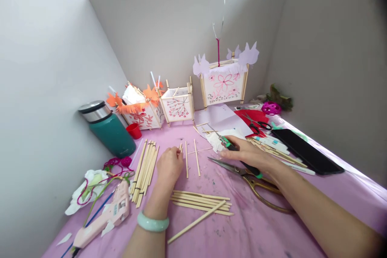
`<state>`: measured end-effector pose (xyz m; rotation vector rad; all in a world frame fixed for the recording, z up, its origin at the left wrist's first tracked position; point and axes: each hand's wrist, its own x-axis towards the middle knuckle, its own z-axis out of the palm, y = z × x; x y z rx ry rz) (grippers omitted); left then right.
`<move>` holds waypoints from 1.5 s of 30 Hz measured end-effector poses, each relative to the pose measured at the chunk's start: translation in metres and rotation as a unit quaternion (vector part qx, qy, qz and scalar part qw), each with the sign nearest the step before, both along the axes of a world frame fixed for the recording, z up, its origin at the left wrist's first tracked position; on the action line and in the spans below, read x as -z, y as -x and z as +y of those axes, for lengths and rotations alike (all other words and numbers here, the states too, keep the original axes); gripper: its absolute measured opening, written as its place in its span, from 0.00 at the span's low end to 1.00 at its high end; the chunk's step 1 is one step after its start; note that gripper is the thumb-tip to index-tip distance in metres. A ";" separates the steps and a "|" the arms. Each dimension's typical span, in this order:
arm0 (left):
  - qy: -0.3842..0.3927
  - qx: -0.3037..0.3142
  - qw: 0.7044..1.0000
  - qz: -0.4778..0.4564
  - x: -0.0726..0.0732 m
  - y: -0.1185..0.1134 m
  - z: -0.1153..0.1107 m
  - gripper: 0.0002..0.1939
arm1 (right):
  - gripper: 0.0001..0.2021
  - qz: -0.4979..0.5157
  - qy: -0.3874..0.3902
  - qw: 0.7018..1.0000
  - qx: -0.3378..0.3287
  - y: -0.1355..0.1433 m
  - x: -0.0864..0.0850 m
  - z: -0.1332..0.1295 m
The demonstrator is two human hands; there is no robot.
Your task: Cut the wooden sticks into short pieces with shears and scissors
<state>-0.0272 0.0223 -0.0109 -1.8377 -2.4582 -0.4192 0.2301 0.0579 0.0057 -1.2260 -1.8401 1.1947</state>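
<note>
- Head view, centre of the frame: a short wooden stick (181, 146) appears to be pinched by the left hand (169, 165), its fingers drawn together and its knuckles turned to the camera. Most of the stick is hidden by the fingers.
- Right of centre, a green-and-black tool (225, 142) is gripped by the right hand (243, 150), palm down, the fingers wrapped around the handle. The slender metal tip is pointed to the upper left of the frame; whether it is a blade or a pair of jaws cannot be told.
- The step in hand is judged to be the placing or sorting of sticks on the purple cloth (256, 229). For such handling, a light fingertip pinch is called for, with the metal tip kept clear of the left fingers.
- Just right of the left hand, two loose sticks (197, 157) are laid roughly upright in the frame. To its left, a banded group of sticks (145, 173) is seen; below centre, a flat row (201, 200) is crossed by a slanting stick (196, 222).
- Large scissors (242, 170) are left lying beneath the right hand and forearm.
- Across the upper middle, three decorated stick-framed boxes are displayed, the largest (225, 82) at right. At lower left, a pink glue gun (110, 213) is seen.
</note>
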 end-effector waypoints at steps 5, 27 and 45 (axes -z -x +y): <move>0.005 -0.103 0.994 0.032 -0.006 0.030 -0.005 0.17 | 0.23 0.025 0.018 0.996 0.085 0.001 -0.002 0.003; -0.056 -0.134 0.986 -0.085 0.001 0.045 0.001 0.12 | 0.19 0.034 -0.019 0.998 0.051 0.000 0.005 0.005; 0.007 0.170 0.688 -0.706 -0.016 -0.012 -0.015 0.14 | 0.15 -0.035 -0.078 0.993 0.087 0.002 0.007 0.003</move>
